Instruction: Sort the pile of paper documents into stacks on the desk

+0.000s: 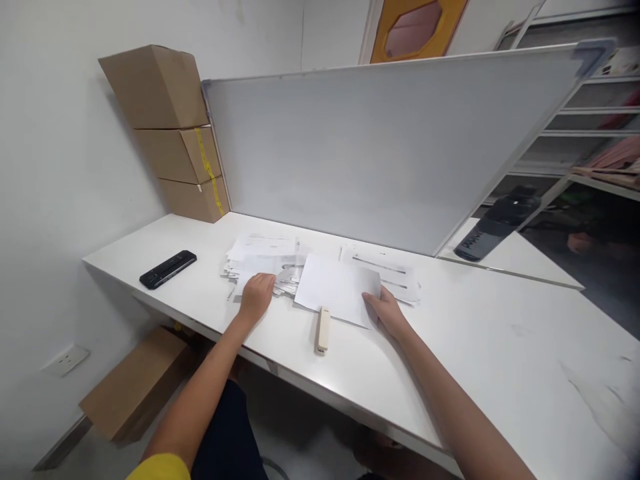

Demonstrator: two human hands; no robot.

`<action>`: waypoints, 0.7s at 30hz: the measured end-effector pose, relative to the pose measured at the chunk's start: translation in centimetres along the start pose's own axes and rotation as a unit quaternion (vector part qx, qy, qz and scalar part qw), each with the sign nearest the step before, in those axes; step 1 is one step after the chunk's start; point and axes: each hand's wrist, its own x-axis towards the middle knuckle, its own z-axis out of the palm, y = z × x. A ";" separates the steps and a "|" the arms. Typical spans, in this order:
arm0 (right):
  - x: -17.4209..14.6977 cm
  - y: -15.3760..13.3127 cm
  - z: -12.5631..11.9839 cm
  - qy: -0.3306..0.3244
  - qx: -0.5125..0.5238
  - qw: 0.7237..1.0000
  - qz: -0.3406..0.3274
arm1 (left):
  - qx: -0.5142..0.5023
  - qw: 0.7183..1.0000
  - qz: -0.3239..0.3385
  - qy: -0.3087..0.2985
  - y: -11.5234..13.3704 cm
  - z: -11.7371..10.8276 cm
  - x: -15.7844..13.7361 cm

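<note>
Several loose paper sheets (pixel 265 245) lie in an uneven pile on the white table. On the near edge of that pile rests my left hand (pixel 258 293), its fingers curled closed at the papers; what is between them is hard to see. My right hand (pixel 385 308) pinches the right edge of a blank white sheet (pixel 330 285), thumb on top. Just in front of this sheet lies a cream stapler (pixel 323 331), touching or very near its lower edge. Behind the right hand are printed papers (pixel 400 277) with dark bars.
A whiteboard (pixel 370 153) stands along the table's back edge. Stacked cardboard boxes (pixel 170 87) rise at the back left. A black phone (pixel 168 269) lies on the left. A dark bottle (pixel 493 227) is at the right, behind the whiteboard's edge. Another box (pixel 135 380) sits below the table.
</note>
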 end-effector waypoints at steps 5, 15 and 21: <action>-0.4 -0.4 0.1 -0.015 0.012 1.000 -0.008 | -0.102 0.983 0.149 -0.042 5.8 1.5 2.2; 0.4 -0.8 -0.2 0.036 0.027 0.998 0.039 | -0.205 0.969 0.062 0.124 8.8 -0.1 3.0; 0.5 -0.8 -0.3 0.014 0.033 0.998 0.049 | -0.257 0.947 -0.109 0.157 9.8 1.3 2.1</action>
